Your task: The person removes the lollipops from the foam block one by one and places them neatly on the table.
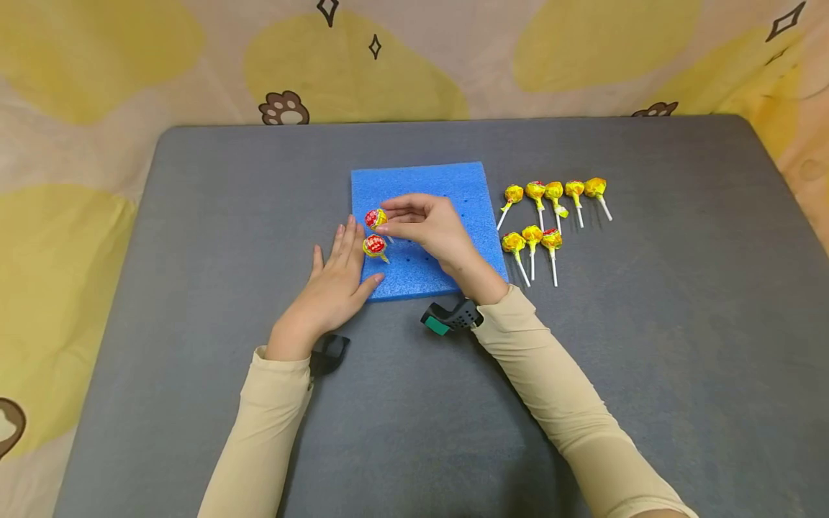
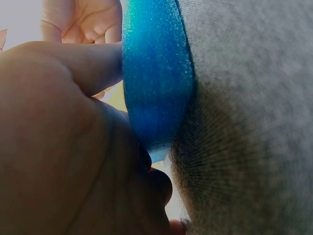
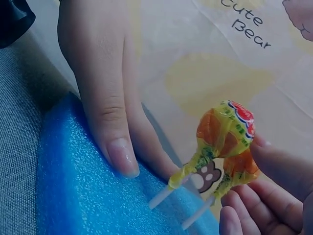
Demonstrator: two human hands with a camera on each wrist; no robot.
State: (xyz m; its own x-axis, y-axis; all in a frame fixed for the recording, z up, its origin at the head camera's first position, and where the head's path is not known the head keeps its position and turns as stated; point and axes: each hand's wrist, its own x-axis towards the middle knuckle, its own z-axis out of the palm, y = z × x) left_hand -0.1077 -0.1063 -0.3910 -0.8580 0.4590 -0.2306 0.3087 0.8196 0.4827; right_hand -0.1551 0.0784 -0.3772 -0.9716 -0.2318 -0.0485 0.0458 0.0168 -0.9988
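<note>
A blue foam sheet with small holes lies on the table. My left hand rests on its left edge, fingers straight and thumb on the front left corner; the left wrist view shows that hand against the foam's thick side. With thumb and fingertips, my right hand pinches the yellow and red wrapped head of a lollipop, its white stick pointing down at the foam. A second lollipop stands nearer me, stick end in the foam. In the right wrist view this nearer lollipop partly hides the pinched one.
Right of the foam, several wrapped lollipops lie in two rows on the grey table, a back row and a front row. A patterned yellow cloth hangs behind the table. Black wrist devices sit at both wrists.
</note>
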